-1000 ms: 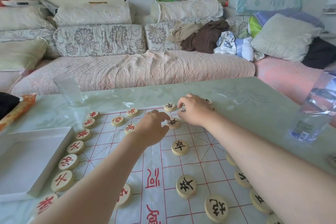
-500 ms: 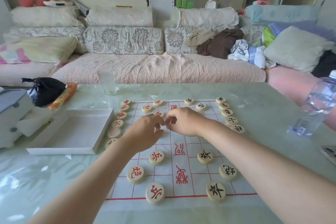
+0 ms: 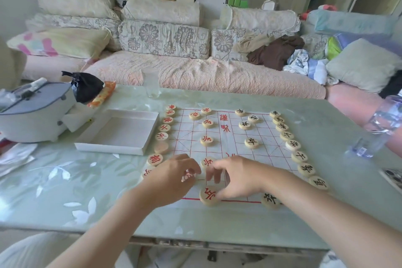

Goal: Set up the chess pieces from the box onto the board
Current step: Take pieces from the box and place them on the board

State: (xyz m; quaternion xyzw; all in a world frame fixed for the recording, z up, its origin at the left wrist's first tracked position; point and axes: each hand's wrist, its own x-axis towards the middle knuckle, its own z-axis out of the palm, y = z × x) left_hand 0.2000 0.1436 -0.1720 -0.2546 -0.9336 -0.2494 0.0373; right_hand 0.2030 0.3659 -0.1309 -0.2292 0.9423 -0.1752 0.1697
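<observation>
At the board's (image 3: 230,150) near edge, left hand (image 3: 174,178) pinches a red piece (image 3: 187,175); right hand's (image 3: 239,178) fingers hang apart

White board (image 3: 230,148) with red grid; pieces (image 3: 206,141) lettered red or black.

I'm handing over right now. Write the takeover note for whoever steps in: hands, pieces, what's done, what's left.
Left hand: fingers curled at the board's near-left corner; I cannot tell whether they pinch a piece.
Right hand: fingers hang loosely over the board and hold nothing visible.
Box: left of the board, empty.
Done: red pieces line the left edge, black pieces the right, others inside.
Left: a blank-faced piece in the red row looks face down; probably flip it and check the near corner.
</observation>
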